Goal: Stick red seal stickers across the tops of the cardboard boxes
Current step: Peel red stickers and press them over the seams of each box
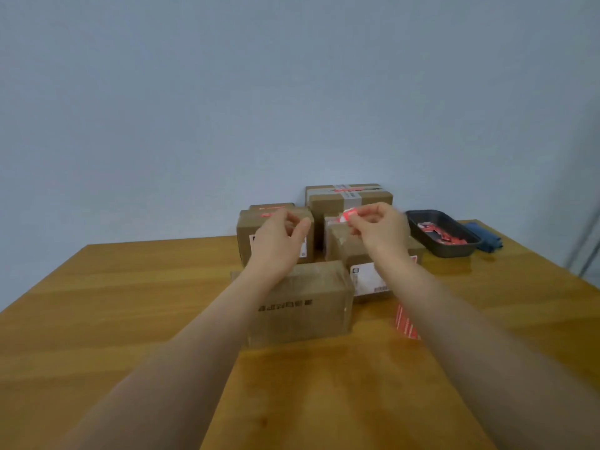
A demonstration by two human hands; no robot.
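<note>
Several brown cardboard boxes stand grouped on the wooden table (130,303). The nearest box (302,303) has black print on its side. My right hand (380,227) pinches a red seal sticker (349,216) above a taped box (337,245) in the middle. My left hand (281,238) hovers in front of the left box (246,228), fingers loosely curled, holding nothing that I can see. The left box and the tall back box (350,198) carry red stickers on top. A box with a white label (370,280) lies under my right forearm.
A dark tray (418,222) with red stickers inside sits at the back right, a blue cloth (483,235) beside it. A red sticker sheet (404,321) lies on the table by my right forearm. A pale wall stands behind.
</note>
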